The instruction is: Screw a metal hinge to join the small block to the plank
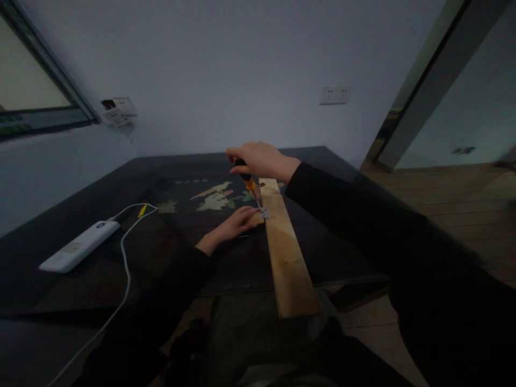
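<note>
My right hand [258, 158] is closed around the black and yellow handle of a screwdriver [250, 185]. Its shaft slants down to a small metal hinge [264, 213], and the tip meets or nearly meets it. This hinge lies at the left edge of a long wooden board [286, 258], which points away from me and overhangs the near table edge. My left hand [236, 223] grips a small wooden piece [257, 220] beside the board, fingertips close to the hinge. Fingers partly hide that piece.
Everything rests on a dark table [169, 252] with a bird-and-leaf picture [215, 198]. At the left lies a white power bank [80, 246] with a white cable [126, 258] and yellow tag [142, 210]. Behind stands a wall with a socket [334, 95].
</note>
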The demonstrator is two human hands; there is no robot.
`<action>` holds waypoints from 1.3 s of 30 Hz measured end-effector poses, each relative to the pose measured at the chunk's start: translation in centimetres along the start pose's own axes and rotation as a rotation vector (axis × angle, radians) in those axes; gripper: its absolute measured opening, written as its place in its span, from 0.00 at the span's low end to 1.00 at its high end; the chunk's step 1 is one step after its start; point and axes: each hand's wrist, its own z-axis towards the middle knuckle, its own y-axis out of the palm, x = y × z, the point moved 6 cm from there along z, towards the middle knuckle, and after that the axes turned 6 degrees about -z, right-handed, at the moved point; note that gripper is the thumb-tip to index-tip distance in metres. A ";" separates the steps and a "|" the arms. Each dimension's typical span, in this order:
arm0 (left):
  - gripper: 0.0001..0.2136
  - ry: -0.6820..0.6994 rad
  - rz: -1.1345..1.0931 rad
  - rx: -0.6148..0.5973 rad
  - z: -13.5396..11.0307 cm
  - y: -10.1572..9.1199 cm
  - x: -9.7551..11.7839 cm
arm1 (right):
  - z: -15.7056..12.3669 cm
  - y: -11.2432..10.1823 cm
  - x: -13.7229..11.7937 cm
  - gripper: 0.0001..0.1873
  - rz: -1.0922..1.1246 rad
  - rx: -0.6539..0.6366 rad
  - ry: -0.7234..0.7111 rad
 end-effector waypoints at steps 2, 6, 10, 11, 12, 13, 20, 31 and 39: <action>0.27 0.001 0.000 0.000 0.0 0.0 0.0 | -0.1 0.2 -0.1 0.18 -0.097 0.004 0.035; 0.28 0.003 -0.006 -0.002 0.0 0.1 0.0 | -0.2 0.1 0.0 0.21 -0.142 -0.034 0.070; 0.28 0.009 -0.012 -0.010 0.0 0.2 -0.2 | 0.0 0.1 -0.1 0.16 -0.052 -0.109 0.004; 0.28 0.006 -0.011 -0.010 0.0 0.2 -0.2 | 0.1 0.1 -0.4 0.16 -0.030 -0.118 -0.029; 0.28 0.002 -0.010 -0.009 0.0 0.2 -0.3 | 0.1 0.1 -0.7 0.15 -0.017 -0.120 -0.056; 0.28 0.001 -0.007 -0.007 0.0 0.2 -0.3 | 0.1 0.1 -0.9 0.15 -0.016 -0.114 -0.072; 0.27 0.030 0.015 -0.030 0.2 0.1 0.2 | 0.1 0.4 -2.1 0.21 -0.181 -0.030 -0.006; 0.26 0.034 0.031 -0.024 0.2 0.2 -0.2 | 0.1 0.7 -2.8 0.15 -0.019 -0.037 -0.154; 0.26 0.038 0.031 -0.037 0.3 0.1 0.6 | 0.5 0.8 -2.5 0.15 -0.033 -0.047 -0.085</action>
